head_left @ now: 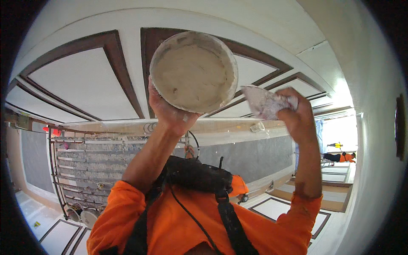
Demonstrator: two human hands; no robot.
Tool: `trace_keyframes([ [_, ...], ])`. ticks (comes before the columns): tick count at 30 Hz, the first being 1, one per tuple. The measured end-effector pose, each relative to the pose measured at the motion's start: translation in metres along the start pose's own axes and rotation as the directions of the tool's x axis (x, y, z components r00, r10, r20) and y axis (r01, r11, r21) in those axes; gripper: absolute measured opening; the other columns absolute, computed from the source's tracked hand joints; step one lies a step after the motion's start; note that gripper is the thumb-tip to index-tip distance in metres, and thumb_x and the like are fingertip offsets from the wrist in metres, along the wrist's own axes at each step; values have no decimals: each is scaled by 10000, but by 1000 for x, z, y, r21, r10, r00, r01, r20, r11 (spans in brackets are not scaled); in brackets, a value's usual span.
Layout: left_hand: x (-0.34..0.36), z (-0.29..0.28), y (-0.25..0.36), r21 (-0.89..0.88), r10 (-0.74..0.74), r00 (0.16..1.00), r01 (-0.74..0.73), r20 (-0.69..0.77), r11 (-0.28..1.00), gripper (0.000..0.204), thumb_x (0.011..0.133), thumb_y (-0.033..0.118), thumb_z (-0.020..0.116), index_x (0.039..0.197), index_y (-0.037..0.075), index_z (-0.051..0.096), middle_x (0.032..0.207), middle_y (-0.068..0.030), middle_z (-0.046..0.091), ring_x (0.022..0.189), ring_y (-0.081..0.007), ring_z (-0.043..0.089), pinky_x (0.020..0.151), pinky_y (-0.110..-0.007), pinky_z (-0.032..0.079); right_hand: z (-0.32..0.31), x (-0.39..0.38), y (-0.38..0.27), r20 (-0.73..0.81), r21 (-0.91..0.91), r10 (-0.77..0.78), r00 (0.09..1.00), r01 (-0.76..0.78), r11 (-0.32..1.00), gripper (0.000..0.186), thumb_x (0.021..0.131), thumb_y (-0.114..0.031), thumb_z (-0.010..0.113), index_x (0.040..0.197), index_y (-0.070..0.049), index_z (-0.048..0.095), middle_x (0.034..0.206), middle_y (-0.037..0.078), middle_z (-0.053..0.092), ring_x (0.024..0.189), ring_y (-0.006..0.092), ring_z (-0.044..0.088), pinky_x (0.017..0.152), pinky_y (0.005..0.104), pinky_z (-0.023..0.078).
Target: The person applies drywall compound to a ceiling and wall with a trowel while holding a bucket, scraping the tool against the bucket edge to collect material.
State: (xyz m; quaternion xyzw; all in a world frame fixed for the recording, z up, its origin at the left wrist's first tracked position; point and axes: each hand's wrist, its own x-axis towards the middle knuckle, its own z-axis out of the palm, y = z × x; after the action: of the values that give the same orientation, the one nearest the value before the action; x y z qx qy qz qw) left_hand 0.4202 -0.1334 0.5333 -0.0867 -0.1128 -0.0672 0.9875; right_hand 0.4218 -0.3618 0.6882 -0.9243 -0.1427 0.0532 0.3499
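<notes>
My left hand (170, 104) grips the side and underside of a round tub (233, 85) in front of me. Smooth grey-beige paste (191, 70) that looks like filler fills it, with whitish smears along its rim. To the tub's right, my right hand (297, 114) is closed around a whitish, paste-smeared cloth (265, 103). One pointed corner of the cloth sticks out toward the tub, apart from its rim. The palm side of my right hand is partly hidden.
White wall panels with dark brown mouldings (112, 46) run behind the tub. A scaffold platform (102, 157) with spattered planks stands lower left, above buckets (89, 217). A person in orange (342, 157) and another in a yellow vest (338, 145) are far off at right.
</notes>
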Motion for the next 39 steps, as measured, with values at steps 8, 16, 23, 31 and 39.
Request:
trace_keyframes([
  [8, -18, -6, -11, 73, -13, 982, 27, -187, 997, 658, 828, 623, 376, 1332, 200, 408, 1355, -25, 420, 1229, -270, 410, 984, -488, 363, 18, 65, 22, 455, 206, 479, 750, -612, 764, 105, 665, -35, 553, 764, -3, 546, 727, 51, 537, 658, 161, 510, 594, 309, 432],
  [16, -20, -12, 2, 145, 166, 967, -139, -194, 980, 646, 851, 587, 363, 1343, 169, 383, 1361, -49, 405, 1235, -279, 402, 1001, -488, 348, -16, 46, 26, 52, -37, 380, 923, -379, 925, 218, 665, -67, 590, 879, -36, 615, 873, 131, 616, 741, 281, 603, 685, 335, 488],
  [23, -5, 13, -19, 209, 187, 965, -147, -184, 967, 662, 844, 603, 361, 1348, 173, 373, 1363, -69, 394, 1242, -300, 385, 991, -534, 331, 55, 67, -69, 512, -783, -228, 828, 559, 271, 287, 653, -43, 542, 892, -120, 682, 806, 125, 659, 737, 304, 634, 690, 416, 505],
  [31, -10, 3, -30, 111, 146, 855, -105, -497, 988, 625, 829, 592, 394, 1296, 179, 440, 1310, -62, 453, 1203, -292, 413, 962, -551, 320, 88, 116, -93, 697, -650, 319, 642, 376, 661, 308, 600, -62, 562, 888, -58, 672, 749, 122, 648, 688, 259, 633, 616, 359, 501],
  [39, -29, 2, -7, 235, 384, 853, -316, -353, 919, 684, 817, 629, 376, 1330, 177, 393, 1338, -73, 413, 1225, -325, 382, 921, -604, 337, 70, 121, -39, 744, 353, 204, 636, -633, 689, 324, 595, 6, 537, 913, 51, 581, 783, 126, 615, 685, 233, 623, 667, 359, 539],
])
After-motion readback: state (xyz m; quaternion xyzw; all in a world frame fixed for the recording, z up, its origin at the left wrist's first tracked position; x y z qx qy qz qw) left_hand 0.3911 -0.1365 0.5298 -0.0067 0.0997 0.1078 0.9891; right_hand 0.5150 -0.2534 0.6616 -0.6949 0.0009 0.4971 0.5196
